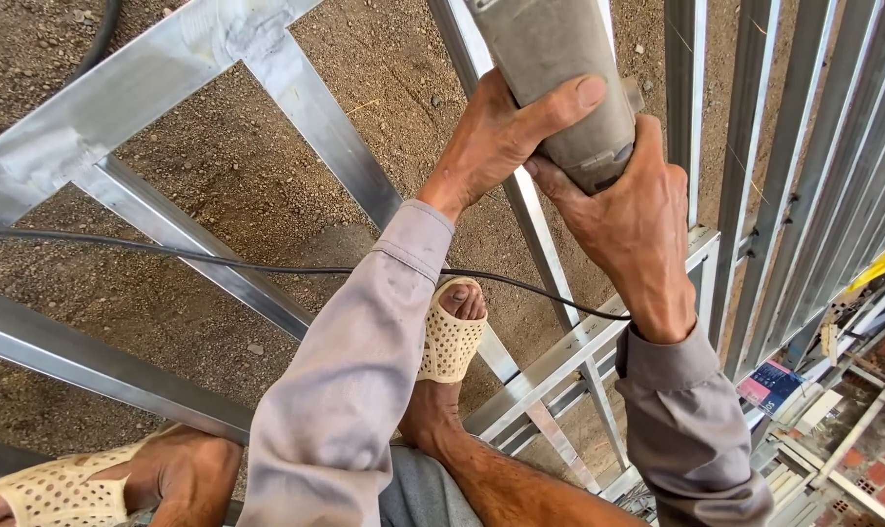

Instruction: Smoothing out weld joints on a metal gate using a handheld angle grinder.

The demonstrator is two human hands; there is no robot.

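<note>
Both my hands grip a grey power tool (pixel 550 68) held up near the top middle of the view. My left hand (pixel 496 137) wraps its body from the left, thumb across the front. My right hand (pixel 633 215) clasps its rear end from below and the right. The tool's black cable (pixel 218 262) runs left across the frame. The tool's working end is out of view. Beneath lies a metal frame (pixel 335 146) of silvery bars over bare dirt. My foot in a cream perforated sandal (pixel 450 337) stands on one bar.
My other sandalled foot (pixel 81 483) rests at the bottom left on a bar. Upright metal bars (pixel 755 146) stand at the right. Stacked metal sections (pixel 823 410), a small pink-and-blue box (pixel 769 385) and red brick paving (pixel 882 459) lie at the bottom right.
</note>
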